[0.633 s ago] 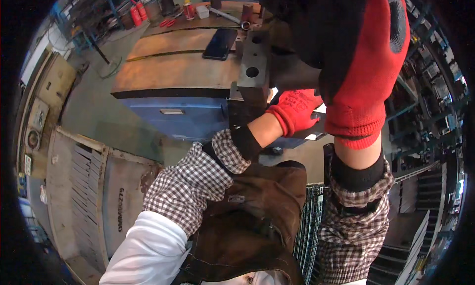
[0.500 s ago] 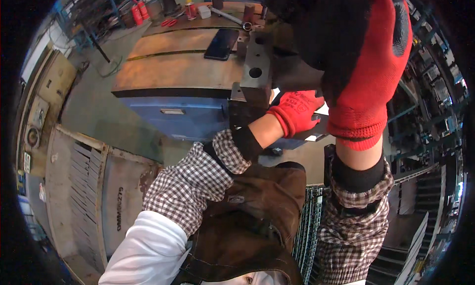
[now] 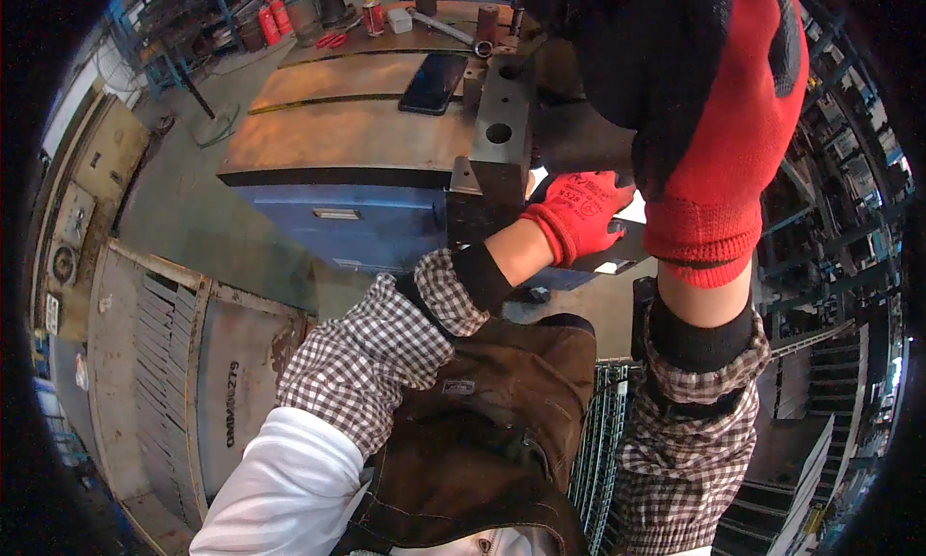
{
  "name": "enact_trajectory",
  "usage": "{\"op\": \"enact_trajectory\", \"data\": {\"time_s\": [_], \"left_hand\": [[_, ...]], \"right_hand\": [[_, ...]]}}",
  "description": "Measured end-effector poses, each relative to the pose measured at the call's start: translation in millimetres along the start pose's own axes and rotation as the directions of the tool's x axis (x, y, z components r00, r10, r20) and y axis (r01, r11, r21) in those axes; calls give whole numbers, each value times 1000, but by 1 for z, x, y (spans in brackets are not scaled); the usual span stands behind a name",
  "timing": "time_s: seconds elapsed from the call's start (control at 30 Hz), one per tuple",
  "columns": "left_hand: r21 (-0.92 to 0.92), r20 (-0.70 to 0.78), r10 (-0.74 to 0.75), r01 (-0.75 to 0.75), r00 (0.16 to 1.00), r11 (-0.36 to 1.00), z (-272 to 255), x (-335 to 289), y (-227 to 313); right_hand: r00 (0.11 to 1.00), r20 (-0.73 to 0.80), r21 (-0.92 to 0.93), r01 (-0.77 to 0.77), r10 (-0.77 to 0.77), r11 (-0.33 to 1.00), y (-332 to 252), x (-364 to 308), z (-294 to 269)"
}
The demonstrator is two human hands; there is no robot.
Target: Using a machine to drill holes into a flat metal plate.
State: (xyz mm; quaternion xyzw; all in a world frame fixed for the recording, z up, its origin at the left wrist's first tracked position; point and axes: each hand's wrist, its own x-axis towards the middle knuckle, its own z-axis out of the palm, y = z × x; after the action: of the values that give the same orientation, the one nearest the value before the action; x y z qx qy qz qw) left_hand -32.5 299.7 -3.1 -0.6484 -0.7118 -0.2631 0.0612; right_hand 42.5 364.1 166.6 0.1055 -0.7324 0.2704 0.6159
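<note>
My left hand (image 3: 582, 212), in a red glove with dark palm and fingertips, is beside the dark metal block at the bench's right end. Its fingers are curled, and what they close on is largely hidden; a dark flat piece (image 3: 617, 252) with a bright end shows just below them. My right hand (image 3: 723, 141), gloved alike, is raised close to the camera at upper right. A large black shape (image 3: 617, 54) lies against it, too dark to name, and its fingers are mostly hidden. Nearest the left hand stands a steel block (image 3: 500, 136) with round holes.
A phone (image 3: 433, 83) lies on the slotted metal bench top (image 3: 357, 136), above a blue base (image 3: 347, 226). Behind it are red-handled scissors (image 3: 332, 40), a wrench (image 3: 449, 33) and a bottle (image 3: 372, 16). A metal cabinet (image 3: 246, 382) stands left; racks (image 3: 830, 199) line the right.
Both hands stay almost where they were. The right hand has shifted very slightly right, and the view has moved a little.
</note>
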Motion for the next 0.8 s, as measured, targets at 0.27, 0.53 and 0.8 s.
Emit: {"op": "enact_trajectory", "data": {"time_s": [0.27,0.53,0.8], "left_hand": [[32,4,-24,24,1000,999,-8,-2,5],[84,-1,15,-14,1000,996,-8,1,7],[111,-68,41,-33,997,993,-13,-12,-9]], "right_hand": [[999,45,-6,14,-14,1000,-2,2,3],[999,1,-33,50,-50,998,-3,10,-7],[972,98,-48,220,-215,974,-17,58,0]]}}
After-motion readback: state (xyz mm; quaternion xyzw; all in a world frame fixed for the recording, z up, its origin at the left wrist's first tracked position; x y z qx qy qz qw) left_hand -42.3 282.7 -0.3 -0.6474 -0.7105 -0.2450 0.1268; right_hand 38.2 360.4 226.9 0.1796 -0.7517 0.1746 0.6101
